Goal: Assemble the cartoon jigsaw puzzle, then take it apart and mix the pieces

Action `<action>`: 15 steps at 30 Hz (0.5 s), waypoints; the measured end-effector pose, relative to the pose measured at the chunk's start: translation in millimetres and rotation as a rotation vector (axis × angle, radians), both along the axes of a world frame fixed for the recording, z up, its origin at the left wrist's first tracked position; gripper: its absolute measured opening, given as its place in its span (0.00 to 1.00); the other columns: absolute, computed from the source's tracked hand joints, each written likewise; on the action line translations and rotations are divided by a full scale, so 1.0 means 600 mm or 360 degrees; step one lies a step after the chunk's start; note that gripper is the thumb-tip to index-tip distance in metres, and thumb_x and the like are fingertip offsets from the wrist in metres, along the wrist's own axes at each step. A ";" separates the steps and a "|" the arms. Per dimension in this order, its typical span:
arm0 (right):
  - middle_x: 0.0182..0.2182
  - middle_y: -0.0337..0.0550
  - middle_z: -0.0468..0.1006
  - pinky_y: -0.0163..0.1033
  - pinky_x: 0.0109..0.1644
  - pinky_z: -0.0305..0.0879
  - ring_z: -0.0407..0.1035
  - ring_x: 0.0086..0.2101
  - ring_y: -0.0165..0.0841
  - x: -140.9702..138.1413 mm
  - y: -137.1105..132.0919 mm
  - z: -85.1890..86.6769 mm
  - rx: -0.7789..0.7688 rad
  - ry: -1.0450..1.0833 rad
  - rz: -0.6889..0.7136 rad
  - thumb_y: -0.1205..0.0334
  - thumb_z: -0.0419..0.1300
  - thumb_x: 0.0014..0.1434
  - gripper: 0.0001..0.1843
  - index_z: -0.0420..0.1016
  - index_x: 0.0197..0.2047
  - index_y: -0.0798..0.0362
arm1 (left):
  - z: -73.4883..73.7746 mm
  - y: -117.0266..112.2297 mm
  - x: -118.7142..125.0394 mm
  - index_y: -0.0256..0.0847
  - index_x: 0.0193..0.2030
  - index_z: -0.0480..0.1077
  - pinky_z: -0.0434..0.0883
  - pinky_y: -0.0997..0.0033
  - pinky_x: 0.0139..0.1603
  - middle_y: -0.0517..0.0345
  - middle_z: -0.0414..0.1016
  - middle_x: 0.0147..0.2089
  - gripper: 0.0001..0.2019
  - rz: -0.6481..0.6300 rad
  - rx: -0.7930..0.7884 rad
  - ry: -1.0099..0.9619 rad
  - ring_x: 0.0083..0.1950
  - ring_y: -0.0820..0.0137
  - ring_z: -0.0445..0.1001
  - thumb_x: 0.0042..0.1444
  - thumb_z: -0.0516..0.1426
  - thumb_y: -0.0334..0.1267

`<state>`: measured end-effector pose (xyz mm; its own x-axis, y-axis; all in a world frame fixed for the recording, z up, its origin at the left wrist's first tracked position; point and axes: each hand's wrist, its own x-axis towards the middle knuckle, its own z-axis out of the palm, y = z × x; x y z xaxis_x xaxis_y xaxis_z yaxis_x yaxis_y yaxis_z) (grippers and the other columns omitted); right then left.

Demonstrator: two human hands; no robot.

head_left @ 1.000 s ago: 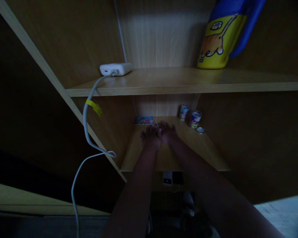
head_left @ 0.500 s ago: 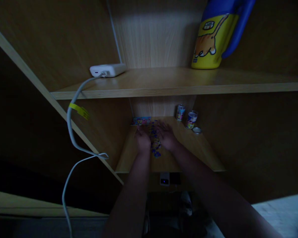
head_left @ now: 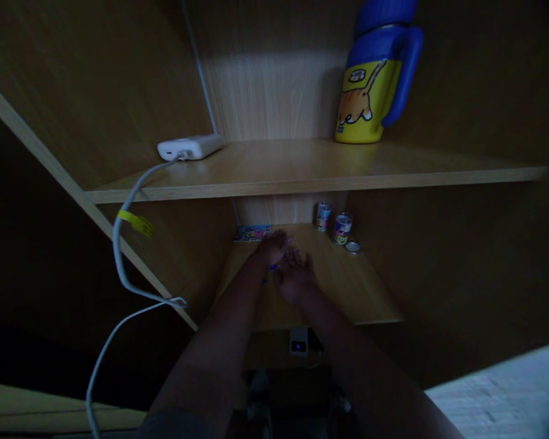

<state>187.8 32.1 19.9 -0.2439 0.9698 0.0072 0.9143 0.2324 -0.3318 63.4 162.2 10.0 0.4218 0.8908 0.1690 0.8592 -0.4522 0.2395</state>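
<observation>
My left hand (head_left: 274,247) reaches in over the lower shelf board, its fingers stretched toward the right on the far side of some small blue pieces (head_left: 274,267). Nearer to me, my right hand (head_left: 296,279) lies with fingers extended and apart, close to the left one. The pieces look like jigsaw pieces, but the dim light blurs them. Most of the pile is hidden between and under the hands. Behind the left hand, a colourful cartoon-printed strip (head_left: 254,233) lies at the back left of the board.
Two cartoon-printed cans (head_left: 342,228) stand at the back right, with a round metal lid (head_left: 352,247) beside them. The upper shelf (head_left: 274,164) overhangs my hands. It carries a white power adapter (head_left: 192,147) with a dangling cable (head_left: 117,244) and a blue-yellow jug (head_left: 370,91).
My hands have come together around the pieces; the long scattered row between them is now gathered into a small heap, mostly covered. The view has tilted slightly upward.
</observation>
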 end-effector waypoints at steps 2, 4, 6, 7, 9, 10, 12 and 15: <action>0.82 0.51 0.40 0.65 0.79 0.21 0.34 0.80 0.46 -0.002 0.003 0.004 -0.0054 -0.0017 -0.0076 0.44 0.41 0.75 0.42 0.39 0.84 0.55 | -0.005 0.002 0.003 0.41 0.68 0.71 0.65 0.36 0.73 0.43 0.68 0.73 0.23 -0.0022 0.0011 0.0016 0.72 0.49 0.69 0.73 0.61 0.48; 0.82 0.51 0.38 0.65 0.79 0.22 0.33 0.80 0.45 -0.003 0.003 0.007 -0.0077 -0.0017 -0.0152 0.44 0.39 0.75 0.43 0.36 0.84 0.57 | -0.010 -0.001 0.005 0.41 0.69 0.70 0.64 0.35 0.74 0.43 0.67 0.74 0.23 -0.0011 0.0019 0.0011 0.73 0.49 0.67 0.73 0.61 0.48; 0.82 0.51 0.37 0.65 0.79 0.22 0.33 0.80 0.46 -0.004 0.002 0.010 -0.0091 -0.0017 -0.0210 0.43 0.39 0.74 0.44 0.34 0.84 0.58 | -0.015 -0.009 0.006 0.42 0.69 0.70 0.62 0.35 0.75 0.43 0.66 0.75 0.23 0.0026 0.0010 0.0008 0.74 0.49 0.66 0.73 0.60 0.48; 0.82 0.50 0.37 0.66 0.79 0.22 0.32 0.80 0.46 -0.004 0.002 0.010 -0.0098 -0.0021 -0.0223 0.43 0.38 0.74 0.45 0.33 0.84 0.58 | -0.017 -0.014 0.006 0.42 0.70 0.70 0.61 0.35 0.75 0.43 0.65 0.76 0.24 0.0056 -0.0001 0.0005 0.75 0.49 0.65 0.73 0.60 0.49; 0.82 0.51 0.37 0.67 0.79 0.23 0.32 0.80 0.47 -0.004 0.001 0.011 -0.0104 -0.0033 -0.0230 0.43 0.38 0.74 0.45 0.34 0.84 0.58 | -0.020 -0.028 0.005 0.43 0.72 0.68 0.59 0.33 0.76 0.43 0.63 0.77 0.25 0.0139 -0.0034 -0.0001 0.76 0.48 0.64 0.73 0.59 0.51; 0.82 0.51 0.37 0.68 0.79 0.23 0.32 0.80 0.47 -0.004 0.001 0.011 -0.0104 -0.0039 -0.0231 0.42 0.37 0.74 0.44 0.35 0.84 0.58 | -0.021 -0.035 0.004 0.43 0.73 0.67 0.57 0.33 0.77 0.43 0.62 0.78 0.27 0.0188 -0.0053 -0.0004 0.77 0.48 0.62 0.73 0.59 0.52; 0.82 0.53 0.38 0.68 0.78 0.24 0.32 0.80 0.48 -0.002 0.001 0.009 -0.0088 -0.0036 -0.0246 0.42 0.36 0.74 0.44 0.40 0.84 0.58 | -0.021 -0.051 0.001 0.43 0.74 0.66 0.54 0.32 0.78 0.42 0.61 0.79 0.29 0.0286 -0.0084 -0.0014 0.78 0.47 0.60 0.73 0.58 0.54; 0.82 0.54 0.41 0.70 0.78 0.25 0.36 0.79 0.50 0.003 0.005 0.004 -0.0053 -0.0004 -0.0287 0.42 0.36 0.75 0.42 0.46 0.83 0.55 | -0.021 -0.079 -0.001 0.41 0.76 0.63 0.52 0.34 0.79 0.40 0.59 0.80 0.29 0.0402 -0.0118 -0.0035 0.81 0.48 0.56 0.77 0.50 0.55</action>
<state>189.6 35.2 22.3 -0.0659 0.9975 -0.0260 0.9411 0.0534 -0.3340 62.5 115.1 -2.7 0.1813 0.9777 0.1060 0.9368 -0.2045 0.2840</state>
